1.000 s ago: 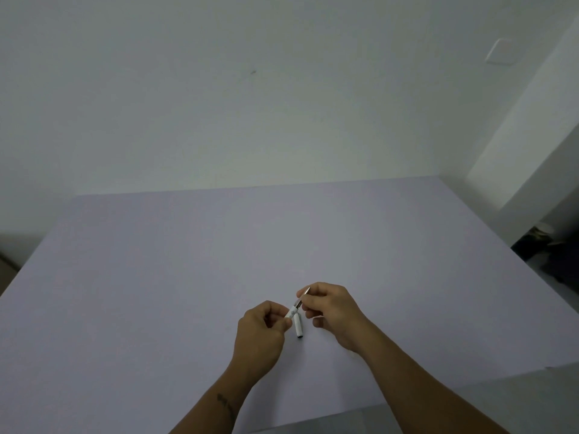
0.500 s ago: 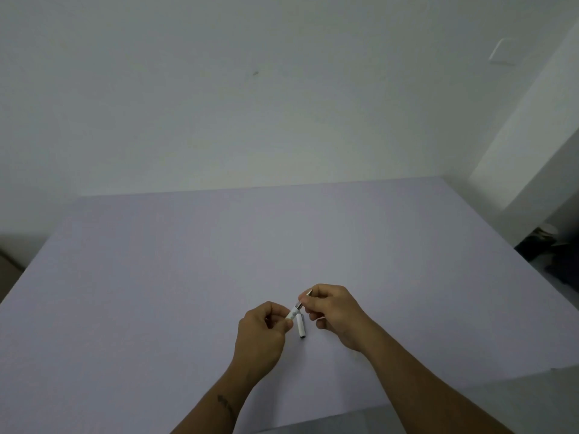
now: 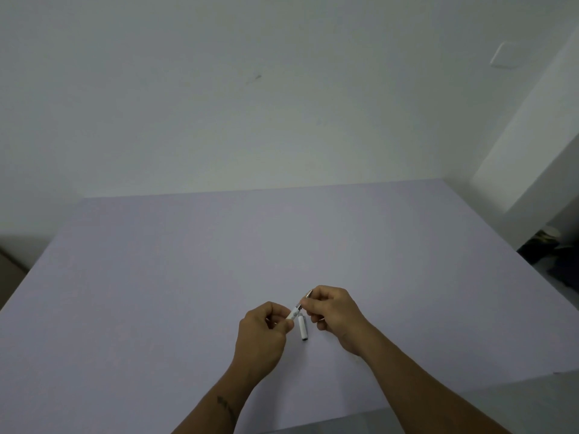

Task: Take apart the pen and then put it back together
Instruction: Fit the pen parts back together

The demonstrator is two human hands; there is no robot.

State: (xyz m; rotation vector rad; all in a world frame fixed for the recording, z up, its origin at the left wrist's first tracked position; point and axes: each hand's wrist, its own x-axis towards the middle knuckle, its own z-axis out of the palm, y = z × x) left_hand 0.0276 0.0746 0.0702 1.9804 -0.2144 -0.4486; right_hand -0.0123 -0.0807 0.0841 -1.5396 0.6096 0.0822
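Pen: white barrel pinched in left hand fingers, metal tip end pinched in right hand fingers. White cap: on table, just below both hands' fingers.

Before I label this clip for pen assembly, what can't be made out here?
All in the head view:
- Whether the joint between the white pen barrel and the metal tip piece is screwed or loose: too small, flanked by both hands.
- Most of the barrel: covered by the left hand.
- The tip piece's lower end: covered by the right hand.
- Which end of the white cap on the table is open: too small.
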